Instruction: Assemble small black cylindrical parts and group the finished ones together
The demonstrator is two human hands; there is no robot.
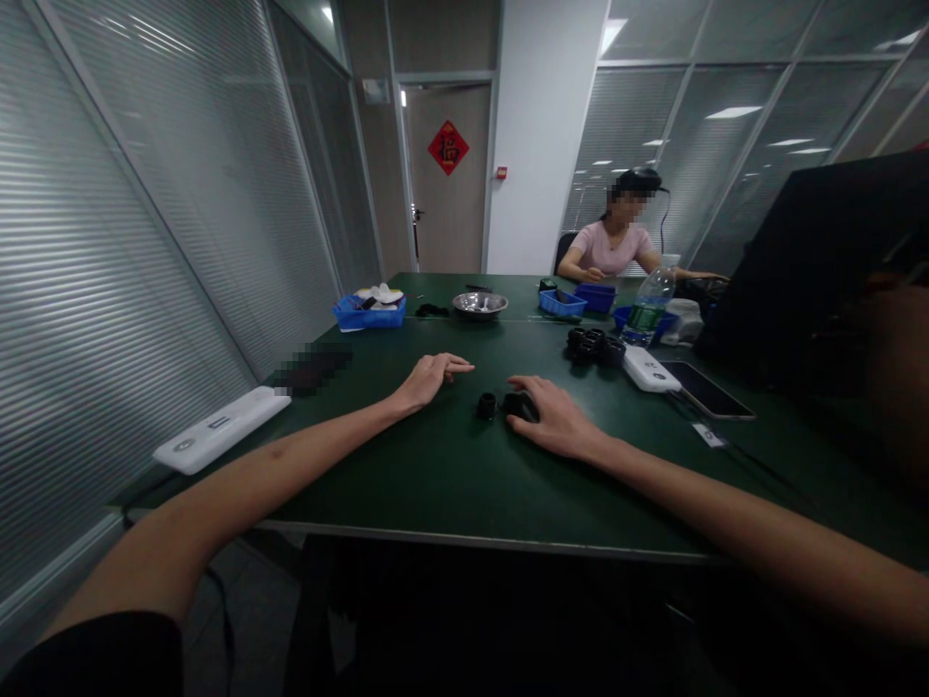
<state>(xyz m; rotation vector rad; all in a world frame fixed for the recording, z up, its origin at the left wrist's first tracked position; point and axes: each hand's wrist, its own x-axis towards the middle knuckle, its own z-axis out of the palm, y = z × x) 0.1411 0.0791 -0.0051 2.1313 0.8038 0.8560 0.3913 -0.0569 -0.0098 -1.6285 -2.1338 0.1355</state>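
Observation:
My left hand (428, 379) is over the dark green table (406, 484), its fingers stretched out to the right and nothing held in them. My right hand (553, 418) curves its thumb and fingers around a black round part (520, 406), which lies low at the tabletop; the fingers partly hide it. Just left of that, a small black cylindrical part (487, 406) stands by itself on the table, between my two hands. A group of similar black round parts (591, 346) sits farther back, beyond my right hand.
Behind are a steel bowl (480, 306), a blue basket (370, 312) with mixed items, and more blue trays (561, 303). A water bottle (649, 305), white power bank (651, 370) and phone (707, 389) lie right. Another white device (222, 429) rests left. A person (614, 242) sits across.

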